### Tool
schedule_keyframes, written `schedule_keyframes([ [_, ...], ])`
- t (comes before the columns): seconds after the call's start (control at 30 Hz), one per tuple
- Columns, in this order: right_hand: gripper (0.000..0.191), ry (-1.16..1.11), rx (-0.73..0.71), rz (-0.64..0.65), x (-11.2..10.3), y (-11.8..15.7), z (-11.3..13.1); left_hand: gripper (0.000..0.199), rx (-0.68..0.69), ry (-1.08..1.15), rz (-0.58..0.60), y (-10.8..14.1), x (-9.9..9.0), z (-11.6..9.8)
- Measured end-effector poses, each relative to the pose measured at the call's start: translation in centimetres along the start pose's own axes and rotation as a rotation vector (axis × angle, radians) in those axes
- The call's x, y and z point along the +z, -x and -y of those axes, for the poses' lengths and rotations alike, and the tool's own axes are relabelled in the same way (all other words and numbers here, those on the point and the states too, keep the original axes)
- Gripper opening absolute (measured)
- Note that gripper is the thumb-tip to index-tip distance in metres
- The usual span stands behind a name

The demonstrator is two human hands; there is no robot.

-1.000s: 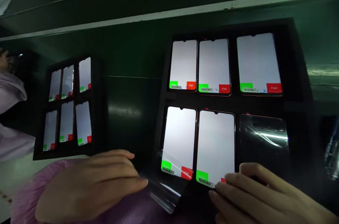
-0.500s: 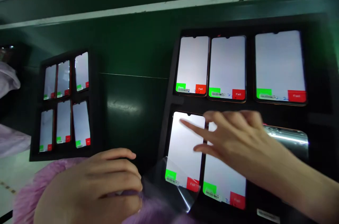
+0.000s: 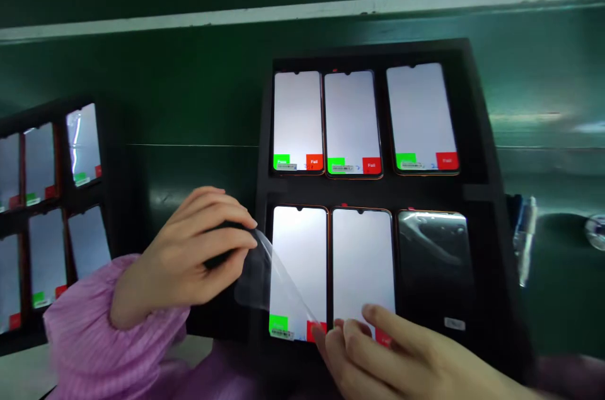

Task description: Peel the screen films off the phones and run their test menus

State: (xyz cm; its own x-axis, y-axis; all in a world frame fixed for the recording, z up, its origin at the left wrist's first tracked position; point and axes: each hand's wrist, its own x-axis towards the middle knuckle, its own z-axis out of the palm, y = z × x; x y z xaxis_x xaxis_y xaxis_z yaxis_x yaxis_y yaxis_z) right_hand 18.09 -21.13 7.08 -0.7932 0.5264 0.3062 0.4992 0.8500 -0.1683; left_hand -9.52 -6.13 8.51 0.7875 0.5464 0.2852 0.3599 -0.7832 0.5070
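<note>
My left hand (image 3: 196, 249) pinches one end of a clear plastic film (image 3: 287, 277) between thumb and fingertips. The film slants down over the lower-left phone (image 3: 302, 242), and its other end meets the fingers of my right hand (image 3: 382, 353), which are closed around that edge. This phone's screen is lit white, with a green box and a red "Fail" box at the bottom. Under my right hand lies the lower-middle phone (image 3: 363, 261), its lower part partly covered. A dark-screened phone (image 3: 435, 261) with a small label sits to the right.
The phones lie in a black tray (image 3: 477, 192); its upper row holds three lit phones, including the upper-left phone (image 3: 297, 113). A second black tray (image 3: 111, 198) of lit phones stands at left. A pen (image 3: 527, 242) lies on the green table (image 3: 198, 91) at right.
My view has shifted right. My left hand has risen with the film, now stretched across the lower-left phone. My right hand has come down from above the phones to the film's lower end.
</note>
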Motion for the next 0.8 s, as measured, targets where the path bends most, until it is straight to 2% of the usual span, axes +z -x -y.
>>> schedule_keyframes([
  [0.1, 0.031, -0.021, 0.021, -0.018, -0.2, -0.6, -0.9, 0.019, -0.027, 0.013, -0.040, -1.3, 1.5, 0.6],
  [0.2, 0.030, -0.118, 0.120, -0.080, -0.1, -1.9, -2.2, 0.028, -0.057, -0.103, -0.037, -2.2, 3.0, 0.6],
  [0.27, 0.027, -0.209, 0.265, -0.121, 0.0, -2.8, -3.5, 0.028, -0.038, -0.215, -0.029, -2.4, 3.9, 0.8],
  [0.33, 0.020, -0.357, 0.479, -0.163, -0.1, -3.4, -5.0, 0.027, -0.022, -0.287, -0.014, -2.4, 4.7, 1.1],
  [0.4, 0.009, -0.533, 0.710, -0.218, -0.3, -3.7, -6.3, 0.027, -0.033, -0.290, -0.001, -2.2, 5.3, 1.4],
  [0.47, 0.004, -0.660, 0.854, -0.294, -0.6, -3.7, -7.1, 0.029, -0.057, -0.249, -0.001, -2.0, 5.5, 1.6],
  [0.6, 0.006, -0.711, 0.931, -0.361, -0.5, -3.3, -7.3, 0.033, -0.111, -0.189, -0.039, -1.0, 4.9, 0.9],
  [0.73, 0.005, -0.686, 0.955, -0.388, 0.1, -2.9, -6.6, 0.028, -0.095, -0.145, -0.209, 2.2, 3.9, -1.5],
  [0.8, 0.006, -0.687, 0.948, -0.394, 0.4, -2.8, -6.3, 0.028, -0.082, -0.128, -0.169, 4.2, 3.8, -3.1],
])
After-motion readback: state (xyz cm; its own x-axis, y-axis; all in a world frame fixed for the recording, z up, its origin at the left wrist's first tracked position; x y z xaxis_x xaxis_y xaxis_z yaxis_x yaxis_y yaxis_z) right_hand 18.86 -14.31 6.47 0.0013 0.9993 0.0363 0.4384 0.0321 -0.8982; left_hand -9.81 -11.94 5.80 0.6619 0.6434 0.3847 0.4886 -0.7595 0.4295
